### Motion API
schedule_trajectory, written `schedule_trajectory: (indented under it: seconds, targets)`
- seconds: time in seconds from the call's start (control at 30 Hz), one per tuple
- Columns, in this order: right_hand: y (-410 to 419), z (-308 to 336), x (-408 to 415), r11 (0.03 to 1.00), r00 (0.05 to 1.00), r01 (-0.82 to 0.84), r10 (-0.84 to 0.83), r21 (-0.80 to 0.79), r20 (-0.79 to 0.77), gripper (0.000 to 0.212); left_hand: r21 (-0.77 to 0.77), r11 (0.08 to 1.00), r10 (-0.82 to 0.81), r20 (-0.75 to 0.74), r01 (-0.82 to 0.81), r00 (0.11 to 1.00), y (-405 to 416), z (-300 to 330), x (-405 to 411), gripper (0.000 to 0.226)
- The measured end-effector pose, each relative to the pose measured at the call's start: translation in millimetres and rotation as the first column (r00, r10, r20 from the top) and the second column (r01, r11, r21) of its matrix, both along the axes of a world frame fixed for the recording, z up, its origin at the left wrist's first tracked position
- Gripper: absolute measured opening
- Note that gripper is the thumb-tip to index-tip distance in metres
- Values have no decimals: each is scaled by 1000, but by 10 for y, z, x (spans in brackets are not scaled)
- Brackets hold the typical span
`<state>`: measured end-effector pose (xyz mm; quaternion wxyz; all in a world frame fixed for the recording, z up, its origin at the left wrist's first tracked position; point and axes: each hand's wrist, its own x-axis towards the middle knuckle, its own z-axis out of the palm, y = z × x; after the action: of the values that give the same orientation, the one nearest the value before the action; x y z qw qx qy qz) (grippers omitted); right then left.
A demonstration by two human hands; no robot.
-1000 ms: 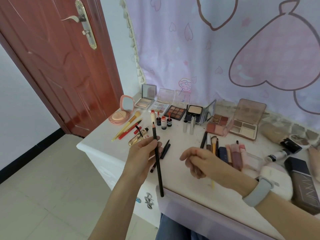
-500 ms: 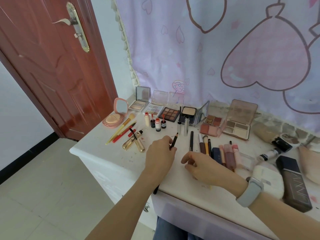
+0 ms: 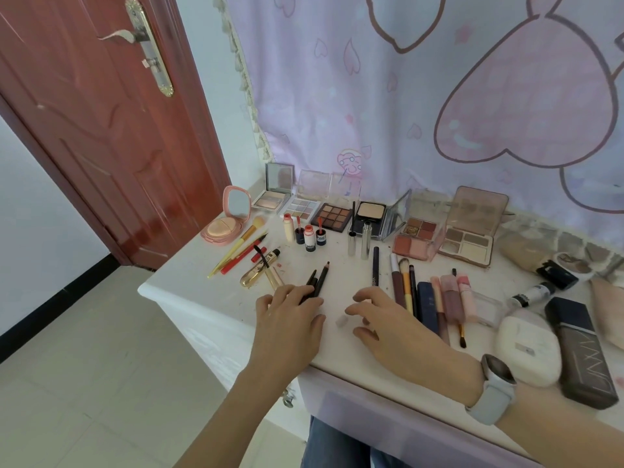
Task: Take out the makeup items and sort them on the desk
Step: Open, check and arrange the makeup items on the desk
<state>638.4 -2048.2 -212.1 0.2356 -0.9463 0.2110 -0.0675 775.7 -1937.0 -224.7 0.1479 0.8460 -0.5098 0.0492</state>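
On the white desk (image 3: 202, 292) a long black pencil (image 3: 323, 274) lies beside two short black pens (image 3: 312, 280). My left hand (image 3: 287, 322) rests over their near ends with its fingertips touching them and its thumb apart. A little to the right, my right hand (image 3: 388, 319) hovers low over the desk with loosely curled fingers and holds nothing. A small white bit (image 3: 341, 320) lies between its thumb and fingers. Sorted pens, brushes and lip tubes (image 3: 439, 298) lie in a row just right of that hand.
Open palettes (image 3: 332, 216) line the back by the curtain, and a pink compact (image 3: 226, 224) stands at the far left. A gold mascara (image 3: 260, 271) and red pencils lie left. A white pouch (image 3: 526, 346) and a dark bottle (image 3: 580, 349) sit at right. A red door (image 3: 84, 130) stands at left.
My left hand has lowered the long black pencil from upright to flat on the desk beside the short black pens. My right hand stayed near the desk's front.
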Motion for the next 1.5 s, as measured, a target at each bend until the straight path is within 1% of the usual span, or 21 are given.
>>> schedule_trajectory:
  seconds: [0.17, 0.27, 0.33, 0.43, 0.53, 0.7, 0.8, 0.87, 0.9, 1.0, 1.03, 1.1, 1.17, 1.2, 1.27, 1.33, 1.4, 1.5]
  targets:
    - [20, -57, -27, 971, 990, -142, 139, -190, -28, 38, -53, 998, -24, -3, 24, 1000, 118, -38, 54, 32]
    - [12, -92, 28, 939, 982, -186, 168, -288, -89, 39, -86, 995, -52, 13, 53, 999, 87, -20, 80, 25]
    - [11, -108, 68, 924, 978, -200, 171, -327, -116, 41, -88, 994, -67, 36, 70, 997, 51, -18, 94, 27]
    - [23, -111, 125, 920, 981, -185, 155, -345, -112, 44, -86, 993, -76, 78, 83, 994, 4, -5, 136, 33]
    - [29, -94, 194, 906, 986, -153, 111, -395, -127, 47, -41, 997, -69, 66, 72, 995, -34, -1, 187, 36]
    - [22, -84, 310, 879, 978, -153, 69, -452, -198, 44, -50, 995, -87, 45, 89, 995, -10, -51, 248, 40]
    - [29, -103, 324, 875, 979, -157, 78, -458, -187, 45, -130, 986, -97, 26, 100, 995, 58, 15, 218, 33]
    - [34, -98, 329, 877, 979, -164, 89, -451, -182, 48, -236, 968, -75, 77, 91, 994, 117, 17, 218, 28]
    - [33, -90, 335, 878, 978, -172, 98, -447, -184, 48, -263, 961, -60, 101, 85, 993, 153, 14, 216, 24]
    - [30, -68, 344, 877, 975, -192, 121, -440, -186, 44, -263, 961, -45, 145, 83, 988, 231, 4, 193, 21]
    - [26, -58, 337, 883, 981, -165, 101, -440, -167, 41, -261, 961, -48, 157, 89, 986, 245, -6, 187, 20]
    - [15, -24, 296, 876, 996, -34, -9, -481, -87, 35, -272, 958, -49, 159, 92, 986, 254, -23, 177, 19]
    - [-24, 9, 238, 816, 988, 100, -151, -570, -43, 24, -283, 956, -35, 145, 75, 989, 241, -30, 167, 22]
    - [-53, 11, 210, 781, 978, 142, -206, -608, -36, 20, -286, 956, -26, 139, 66, 990, 237, -32, 161, 22]
    - [-104, -5, 166, 733, 967, 183, -254, -655, -15, 17, -293, 955, -13, 120, 48, 993, 233, -38, 142, 21]
    - [-128, -30, 157, 716, 969, 185, -248, -673, 2, 17, -298, 954, 1, 105, 31, 994, 232, -48, 119, 20]
    - [-137, -45, 186, 719, 968, 183, -252, -670, -7, 16, -311, 950, 14, 92, 16, 996, 232, -57, 97, 19]
    - [-160, -73, 233, 761, 953, 195, -296, -618, -63, 10, -339, 941, 15, 65, 8, 998, 219, -62, 61, 18]
